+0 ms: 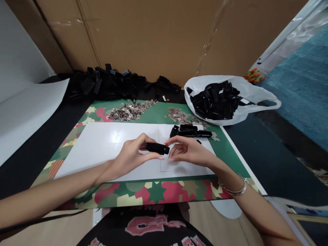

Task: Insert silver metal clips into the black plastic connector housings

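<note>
My left hand (134, 152) grips a small, long black plastic piece (156, 148) between thumb and fingers, above a white sheet (102, 147). At the piece's right end is my right hand (184, 150), its index fingertip beside or touching the upper corner. The other fingers of that hand curl in toward the thumb; whatever they pinch, if anything, is too small or hidden to make out. Just beyond the right hand, several similar black pieces (189, 131) lie on the sheet's far right part.
Small metal pieces form a left pile (130, 111) and a right pile (179, 116) on the green patterned mat (164, 107). Behind them sits a heap of black pieces (102, 82) along a cardboard wall (143, 37). A white plastic bag (246, 89) holding black pieces stands at back right.
</note>
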A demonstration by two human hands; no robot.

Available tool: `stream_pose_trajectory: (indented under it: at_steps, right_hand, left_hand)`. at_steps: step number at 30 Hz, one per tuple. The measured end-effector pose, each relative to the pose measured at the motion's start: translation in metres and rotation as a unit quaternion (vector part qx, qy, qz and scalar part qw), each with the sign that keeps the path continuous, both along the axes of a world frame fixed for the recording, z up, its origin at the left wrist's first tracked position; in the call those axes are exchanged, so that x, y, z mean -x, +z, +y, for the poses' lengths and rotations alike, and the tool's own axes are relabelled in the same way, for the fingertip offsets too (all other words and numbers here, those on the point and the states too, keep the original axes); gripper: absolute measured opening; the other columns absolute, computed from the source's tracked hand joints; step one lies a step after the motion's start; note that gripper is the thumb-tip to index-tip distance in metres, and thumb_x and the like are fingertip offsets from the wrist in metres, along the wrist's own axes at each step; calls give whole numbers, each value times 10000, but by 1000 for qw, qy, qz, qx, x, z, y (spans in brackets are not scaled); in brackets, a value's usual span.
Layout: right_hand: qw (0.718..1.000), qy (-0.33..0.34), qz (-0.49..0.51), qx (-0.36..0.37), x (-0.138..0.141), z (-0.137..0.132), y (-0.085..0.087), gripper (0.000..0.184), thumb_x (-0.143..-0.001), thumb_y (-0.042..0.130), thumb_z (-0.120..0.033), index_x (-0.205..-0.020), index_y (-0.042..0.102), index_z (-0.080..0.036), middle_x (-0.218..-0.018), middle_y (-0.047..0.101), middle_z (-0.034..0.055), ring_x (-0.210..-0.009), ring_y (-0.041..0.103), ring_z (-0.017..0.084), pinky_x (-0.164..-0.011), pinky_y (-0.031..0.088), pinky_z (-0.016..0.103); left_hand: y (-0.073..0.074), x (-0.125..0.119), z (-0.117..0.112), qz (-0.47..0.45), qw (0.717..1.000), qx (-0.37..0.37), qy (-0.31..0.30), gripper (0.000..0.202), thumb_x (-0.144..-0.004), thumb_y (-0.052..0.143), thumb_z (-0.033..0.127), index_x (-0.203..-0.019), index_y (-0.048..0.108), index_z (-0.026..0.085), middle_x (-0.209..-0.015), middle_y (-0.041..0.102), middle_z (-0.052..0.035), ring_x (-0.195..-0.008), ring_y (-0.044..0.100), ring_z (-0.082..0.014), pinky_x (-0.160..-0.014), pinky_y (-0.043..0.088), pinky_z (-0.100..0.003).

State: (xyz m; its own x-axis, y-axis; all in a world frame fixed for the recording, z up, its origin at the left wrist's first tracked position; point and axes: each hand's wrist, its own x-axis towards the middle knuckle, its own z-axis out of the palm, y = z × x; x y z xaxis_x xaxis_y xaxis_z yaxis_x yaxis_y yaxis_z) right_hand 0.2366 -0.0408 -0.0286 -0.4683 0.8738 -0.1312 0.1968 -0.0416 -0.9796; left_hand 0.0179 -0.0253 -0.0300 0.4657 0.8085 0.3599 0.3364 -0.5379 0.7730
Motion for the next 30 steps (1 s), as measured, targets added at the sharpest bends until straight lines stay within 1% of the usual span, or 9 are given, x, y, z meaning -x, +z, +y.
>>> stream_pose_trajectory:
  at_steps: [3,5,7,9,11,13,18,23,30]
  right_hand:
    - [997,-15,-29,-77,3,-3,-1,384,-657,737,-223,-996,563,-181,-756,654,10,-709,674,155,-717,569,315]
    - [993,-37,-32,-108,5,-4,-2,354,-663,733,-247,-975,581,-180,-769,657,16,-707,669,152,-726,572,323]
    - [995,-60,-21,-78,6,-3,-2,328,-673,723,-265,-961,592,-179,-848,657,36,-712,667,145,-699,576,308]
    - [997,-77,1,-15,8,-2,-1,311,-688,708,-278,-955,587,-173,-881,654,45,-696,672,141,-660,576,290]
    - [996,-85,13,26,10,-2,-3,297,-707,689,-280,-956,573,-166,-808,655,30,-645,670,135,-628,567,277]
    - [997,-76,13,32,14,-3,-5,259,-735,660,-269,-950,561,-163,-686,639,-2,-574,650,121,-585,548,256]
    - [997,-76,19,23,24,-8,-13,171,-785,579,-277,-912,551,-166,-595,608,-31,-447,578,91,-477,502,228]
    - [997,-80,-15,5,23,-10,-10,206,-785,568,-265,-961,559,-157,-596,614,-21,-465,590,98,-503,521,239]
    - [998,-60,-17,-10,19,-11,-8,247,-804,554,-283,-1019,502,-171,-614,627,-20,-509,613,111,-552,529,251]
  left_hand:
    - [0,0,1,-19,1000,9,11,347,-674,731,413,-808,514,177,-793,697,3,-674,655,-124,-614,576,-231]
    - [-2,1,1,-16,1000,-13,7,338,-689,720,407,-823,511,177,-805,698,-1,-678,656,-121,-616,573,-223]
    - [-5,3,1,4,997,-70,-10,338,-715,701,401,-876,510,174,-853,700,-19,-696,661,-120,-624,571,-215]
    - [-8,6,1,33,987,-153,-35,356,-740,676,407,-940,502,169,-909,695,-48,-724,672,-129,-618,569,-213]
    - [-9,8,0,64,970,-229,-58,374,-767,647,416,-987,486,160,-931,689,-80,-776,682,-156,-596,565,-212]
    - [-7,8,0,92,954,-277,-77,377,-799,612,417,-1023,464,152,-930,689,-100,-806,686,-175,-578,560,-213]
    - [2,7,-2,151,922,-343,-95,342,-857,540,413,-1058,439,155,-913,696,-77,-696,689,-156,-522,533,-210]
    - [7,8,0,188,886,-417,-76,275,-859,550,390,-999,464,169,-808,696,-31,-642,677,-150,-477,494,-212]
    - [5,9,3,196,871,-445,-66,285,-863,546,399,-986,469,153,-813,699,-42,-658,678,-144,-456,482,-216]
